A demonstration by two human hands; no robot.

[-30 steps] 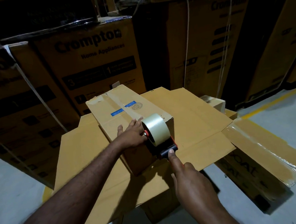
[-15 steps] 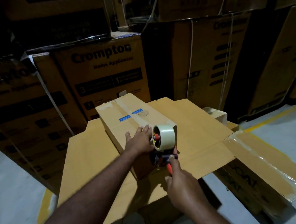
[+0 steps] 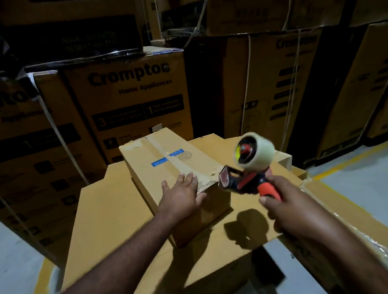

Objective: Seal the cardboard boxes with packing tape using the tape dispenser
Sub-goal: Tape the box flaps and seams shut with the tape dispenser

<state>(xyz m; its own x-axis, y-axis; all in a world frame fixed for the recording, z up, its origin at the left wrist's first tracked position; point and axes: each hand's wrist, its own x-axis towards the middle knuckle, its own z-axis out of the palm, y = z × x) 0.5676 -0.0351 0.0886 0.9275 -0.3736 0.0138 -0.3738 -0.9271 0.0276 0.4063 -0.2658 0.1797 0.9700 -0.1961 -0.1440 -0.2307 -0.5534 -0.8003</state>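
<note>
Your left hand point(image 3: 182, 198) lies flat on the box point(image 3: 167, 170) at frame centre, your right hand point(image 3: 288, 207) grips the dispenser point(image 3: 250, 166) by its orange handle just right, clear of it; box looks stiff, probably light: steady it from above.

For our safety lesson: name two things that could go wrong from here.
The cutting end of the tape dispenser, held in the right hand, points toward the left hand pressing the small box; a careless swing could nick it. The tape strip at the box's near edge looks crumpled, so it may peel.
</note>
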